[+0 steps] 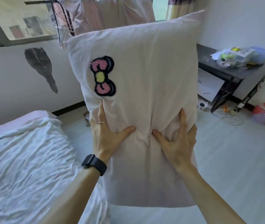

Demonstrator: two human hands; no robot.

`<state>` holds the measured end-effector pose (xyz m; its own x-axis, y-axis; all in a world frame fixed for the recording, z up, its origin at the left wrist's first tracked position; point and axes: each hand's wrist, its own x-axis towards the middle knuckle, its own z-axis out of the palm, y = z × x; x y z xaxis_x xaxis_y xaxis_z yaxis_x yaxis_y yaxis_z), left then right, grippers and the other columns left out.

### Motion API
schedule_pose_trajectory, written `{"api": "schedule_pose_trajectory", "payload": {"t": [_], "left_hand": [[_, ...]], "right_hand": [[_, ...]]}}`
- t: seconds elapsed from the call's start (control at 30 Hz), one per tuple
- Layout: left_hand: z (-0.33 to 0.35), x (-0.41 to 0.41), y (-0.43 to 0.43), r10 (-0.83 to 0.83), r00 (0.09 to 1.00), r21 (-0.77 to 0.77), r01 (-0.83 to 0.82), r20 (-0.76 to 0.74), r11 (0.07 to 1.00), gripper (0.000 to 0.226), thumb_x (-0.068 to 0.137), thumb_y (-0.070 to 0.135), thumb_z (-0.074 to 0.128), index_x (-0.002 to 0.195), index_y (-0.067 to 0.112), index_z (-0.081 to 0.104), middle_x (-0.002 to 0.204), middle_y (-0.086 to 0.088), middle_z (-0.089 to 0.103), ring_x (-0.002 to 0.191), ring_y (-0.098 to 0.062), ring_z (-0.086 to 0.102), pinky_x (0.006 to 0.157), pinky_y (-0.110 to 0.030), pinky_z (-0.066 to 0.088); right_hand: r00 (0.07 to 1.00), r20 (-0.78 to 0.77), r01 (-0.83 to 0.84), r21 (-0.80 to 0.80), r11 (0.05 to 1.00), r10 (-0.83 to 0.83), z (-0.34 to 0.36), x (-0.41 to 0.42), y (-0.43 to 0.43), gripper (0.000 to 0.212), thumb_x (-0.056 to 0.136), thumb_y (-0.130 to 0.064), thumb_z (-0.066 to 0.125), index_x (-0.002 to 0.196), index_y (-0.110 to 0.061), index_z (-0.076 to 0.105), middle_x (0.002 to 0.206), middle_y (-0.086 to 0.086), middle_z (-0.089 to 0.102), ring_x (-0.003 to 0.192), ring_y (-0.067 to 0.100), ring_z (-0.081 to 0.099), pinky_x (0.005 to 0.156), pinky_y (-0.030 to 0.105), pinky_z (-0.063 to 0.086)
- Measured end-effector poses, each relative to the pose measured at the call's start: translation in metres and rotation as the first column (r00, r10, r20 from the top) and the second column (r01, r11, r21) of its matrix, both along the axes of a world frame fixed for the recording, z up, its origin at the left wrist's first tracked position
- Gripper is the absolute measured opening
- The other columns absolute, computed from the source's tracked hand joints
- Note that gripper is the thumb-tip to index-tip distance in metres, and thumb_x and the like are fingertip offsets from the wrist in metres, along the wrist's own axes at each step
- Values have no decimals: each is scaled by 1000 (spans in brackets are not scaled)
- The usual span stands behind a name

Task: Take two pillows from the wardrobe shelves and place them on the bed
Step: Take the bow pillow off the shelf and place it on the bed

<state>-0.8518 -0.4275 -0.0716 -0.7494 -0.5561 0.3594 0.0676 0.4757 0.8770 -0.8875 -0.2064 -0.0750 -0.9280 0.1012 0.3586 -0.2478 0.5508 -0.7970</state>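
I hold a pale pink pillow [146, 75] upright in front of me, in the air beside the bed. A tufted pink bow with a yellow middle is stitched on its left side. My left hand [107, 131], with a ring and a black watch on the wrist, grips the pillow's lower left. My right hand [179, 139] grips its lower right, thumbs pinching the fabric between them. The bed [25, 156], with a crumpled white sheet over a pink mattress, lies to the lower left. No wardrobe or second pillow shows.
A dark desk [230, 73] with plastic bags stands at the right wall. A pink basket [264, 117] and loose cables lie on the pale floor beneath it. A window [18, 21] and hanging pink cloth [112, 13] are behind the pillow.
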Motion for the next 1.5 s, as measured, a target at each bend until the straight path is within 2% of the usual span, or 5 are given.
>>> {"api": "schedule_pose_trajectory", "payload": {"t": [0.47,0.57,0.87,1.07,1.5], "left_hand": [[21,-79,-96,392,920,-72,-392,-6,917,128,44,75,86,151,57,18,143,5,35,133,-19,41,109,-47,44],[30,-101,-146,460,888,-88,-460,-30,883,128,44,75,85,151,56,18,143,4,33,134,-19,39,109,-46,43],[69,-202,-341,571,817,-102,-576,-80,811,134,42,71,88,149,63,8,143,-5,30,127,-33,47,104,-55,46],[90,-256,-456,550,817,-223,-576,-171,786,142,38,75,89,154,54,10,151,-2,22,144,-25,22,116,-42,29],[107,-344,-695,801,521,-137,-853,-297,504,131,45,66,91,150,58,15,148,-3,35,135,-19,45,112,-43,43]], "right_hand": [[933,6,-360,0,933,360,7,-163,-128,109,62,-84,69,151,-64,8,150,18,34,136,39,39,107,64,36],[904,-63,-425,-46,904,422,16,-196,-184,112,62,-78,76,152,-61,11,145,21,36,134,34,40,109,50,36],[745,-37,-667,-70,742,666,38,-327,-393,139,46,-76,83,154,-58,-3,143,13,26,133,40,36,110,54,36],[717,-52,-696,-113,709,695,49,-401,-528,140,48,-78,82,154,-56,-8,130,7,30,120,44,47,97,47,43],[444,-176,-893,-6,450,879,91,-526,-838,129,62,-57,88,152,-56,-5,126,11,34,121,40,44,107,57,40]]}}
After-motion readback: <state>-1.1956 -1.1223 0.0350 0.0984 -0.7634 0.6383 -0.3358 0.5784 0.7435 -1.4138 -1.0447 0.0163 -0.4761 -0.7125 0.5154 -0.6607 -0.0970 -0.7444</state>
